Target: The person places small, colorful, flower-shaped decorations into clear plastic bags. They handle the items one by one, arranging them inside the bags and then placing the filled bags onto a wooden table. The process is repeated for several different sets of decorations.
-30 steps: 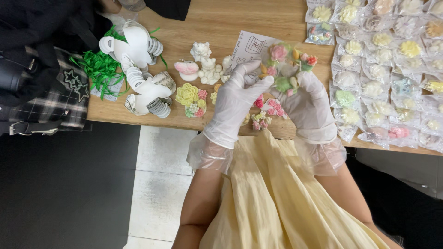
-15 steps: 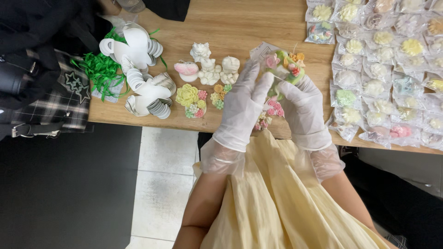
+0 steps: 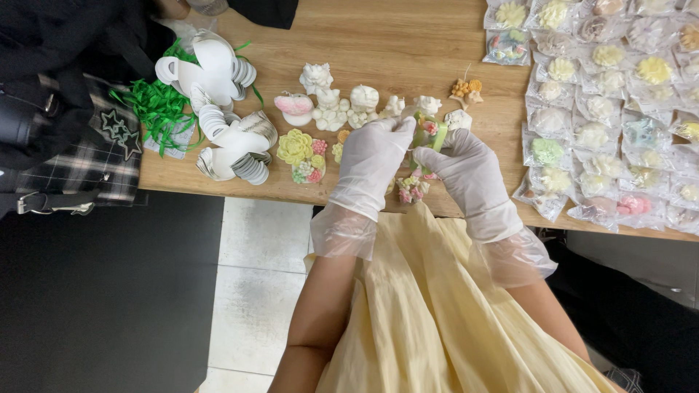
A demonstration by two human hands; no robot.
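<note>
At the near edge of the wooden tabletop (image 3: 408, 44), two gloved hands meeting over a small bundle. Left hand (image 3: 373, 166) in a thin clear glove, fingers curled shut around a small clear bag (image 3: 428, 135) holding green and pink pieces. Right hand (image 3: 470, 175), gloved alike, fingertips pinched on the same bag from the other side, both hands touching at the bag, held just above the tabletop edge. Directly under the hands, a cluster of small pink and cream flowers (image 3: 411, 189) lying on the tabletop. Left of the hands, a yellow flower piece (image 3: 294, 146) beside a pink-and-green one (image 3: 312, 169). Behind these, a row of white figurines (image 3: 342, 102) and a pink-topped piece (image 3: 294, 107); a small orange piece (image 3: 467, 89) further back. At far left, white ribbon bows (image 3: 218, 73) and loose green ribbon (image 3: 156, 109), piled together. At right, rows of clear packets (image 3: 611, 109), each holding one pale flower-shaped piece, covering that end of the tabletop. In the foreground, a pale yellow skirt (image 3: 437, 313) below the forearms. At upper left, dark clothing and a plaid cloth (image 3: 109, 164) at the tabletop's end.
</note>
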